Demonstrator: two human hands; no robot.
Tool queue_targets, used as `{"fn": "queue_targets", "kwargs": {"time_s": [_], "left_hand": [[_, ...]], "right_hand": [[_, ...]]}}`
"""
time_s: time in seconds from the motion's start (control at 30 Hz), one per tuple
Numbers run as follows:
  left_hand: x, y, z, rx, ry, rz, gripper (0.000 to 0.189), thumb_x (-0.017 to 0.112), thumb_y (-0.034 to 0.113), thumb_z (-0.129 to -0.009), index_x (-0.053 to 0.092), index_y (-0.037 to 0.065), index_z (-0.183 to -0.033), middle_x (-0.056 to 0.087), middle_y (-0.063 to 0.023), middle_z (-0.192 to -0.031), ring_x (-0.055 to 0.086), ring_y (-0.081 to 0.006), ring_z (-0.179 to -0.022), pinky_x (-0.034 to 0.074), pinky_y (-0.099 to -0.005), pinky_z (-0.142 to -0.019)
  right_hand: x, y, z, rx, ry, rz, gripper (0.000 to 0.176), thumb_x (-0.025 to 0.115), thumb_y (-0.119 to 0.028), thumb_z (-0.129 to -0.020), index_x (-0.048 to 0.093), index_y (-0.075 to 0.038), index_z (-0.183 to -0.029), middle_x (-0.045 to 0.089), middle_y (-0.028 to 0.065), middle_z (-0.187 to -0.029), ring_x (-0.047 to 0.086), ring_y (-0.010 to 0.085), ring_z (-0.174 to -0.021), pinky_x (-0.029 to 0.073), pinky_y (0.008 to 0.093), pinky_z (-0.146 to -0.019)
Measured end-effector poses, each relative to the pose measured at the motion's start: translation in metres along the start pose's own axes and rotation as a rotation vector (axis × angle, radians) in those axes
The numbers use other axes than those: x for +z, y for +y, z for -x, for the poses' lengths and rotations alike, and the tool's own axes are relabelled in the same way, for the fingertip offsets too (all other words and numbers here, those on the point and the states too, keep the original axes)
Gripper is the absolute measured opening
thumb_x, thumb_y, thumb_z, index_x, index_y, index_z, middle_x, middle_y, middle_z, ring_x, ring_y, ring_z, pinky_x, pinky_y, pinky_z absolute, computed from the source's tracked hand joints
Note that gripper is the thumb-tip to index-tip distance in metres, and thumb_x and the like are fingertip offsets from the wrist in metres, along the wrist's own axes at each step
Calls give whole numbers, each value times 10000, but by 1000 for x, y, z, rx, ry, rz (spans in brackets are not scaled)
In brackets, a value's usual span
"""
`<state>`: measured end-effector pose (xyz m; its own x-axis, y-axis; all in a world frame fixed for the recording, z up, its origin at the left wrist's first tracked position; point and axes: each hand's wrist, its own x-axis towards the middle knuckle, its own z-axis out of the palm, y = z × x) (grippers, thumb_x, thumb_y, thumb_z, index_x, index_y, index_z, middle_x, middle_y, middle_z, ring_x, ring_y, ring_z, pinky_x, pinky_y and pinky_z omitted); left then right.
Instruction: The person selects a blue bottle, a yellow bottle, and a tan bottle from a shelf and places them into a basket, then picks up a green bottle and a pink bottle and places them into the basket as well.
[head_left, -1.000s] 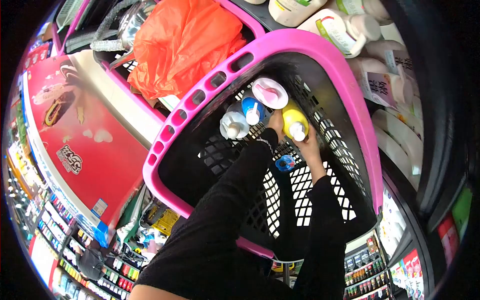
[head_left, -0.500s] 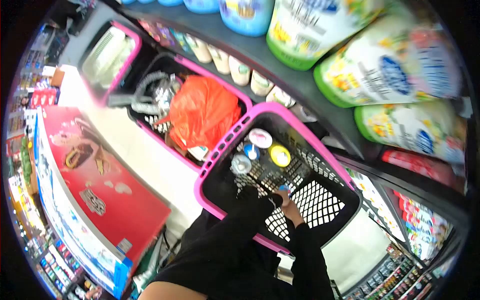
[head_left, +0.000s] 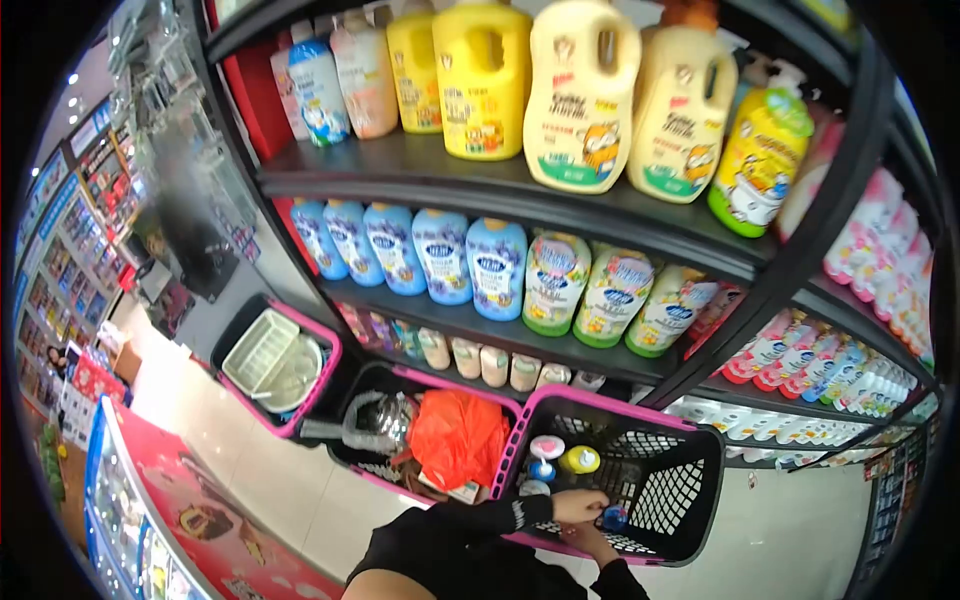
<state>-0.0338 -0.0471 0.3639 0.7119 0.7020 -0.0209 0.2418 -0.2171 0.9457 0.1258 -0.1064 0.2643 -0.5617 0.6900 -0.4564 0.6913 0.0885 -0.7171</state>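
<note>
My left hand (head_left: 578,506) reaches over the black basket with pink edging (head_left: 705,490), its fingers bent and pressed together. What they hold, if anything, is too small to make out. Just below it is my right hand (head_left: 594,541), close against the left, its fingertips mostly hidden. A round blue item (head_left: 614,517) is in the basket right beside both hands; whether either touches it is unclear. Toward the basket's left side stand containers with a yellow top (head_left: 580,459), a pink and white top (head_left: 547,447) and a blue top (head_left: 541,470).
Another basket holds a red plastic bag (head_left: 458,438). Farther left is a basket with pale plastic trays (head_left: 262,352). Behind, a dark shelf (head_left: 520,205) carries yellow, cream and blue bottles. A red and white display case (head_left: 190,500) stands at the lower left.
The view has tilted up and pulled back, so more shelves show and the baskets look smaller and lower. My left hand is now plainly visible above my right one.
</note>
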Motion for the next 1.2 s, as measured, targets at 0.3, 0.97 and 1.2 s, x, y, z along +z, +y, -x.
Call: {"fn": "queue_targets", "kwargs": {"time_s": [0.3,0.97,1.2], "left_hand": [[6,4,101,-57,-80,49,349,488,228,-827,468,12,-1101,586,-135,-933,574,-211,-846,448,-306,-730],[-151,90,252,-28,-504,-553,532,484,345,-820,374,5,-1215,516,-200,-1094,517,-312,-985,404,-349,-848],[-296,129,252,241,-155,-599,486,487,290,-847,386,2,-1225,494,-187,-1145,506,-293,-1016,389,-316,-870]], "right_hand": [[16,-75,88,110,298,41,407,610,-285,-726,550,-28,-1036,579,143,-996,571,276,-881,453,351,-767],[84,-252,133,65,229,249,506,559,-396,-767,495,-23,-1102,555,183,-1034,521,326,-960,421,356,-818],[-17,-343,61,-165,138,433,441,549,-319,-782,489,-30,-1108,555,166,-1035,528,319,-940,427,362,-797]]}}
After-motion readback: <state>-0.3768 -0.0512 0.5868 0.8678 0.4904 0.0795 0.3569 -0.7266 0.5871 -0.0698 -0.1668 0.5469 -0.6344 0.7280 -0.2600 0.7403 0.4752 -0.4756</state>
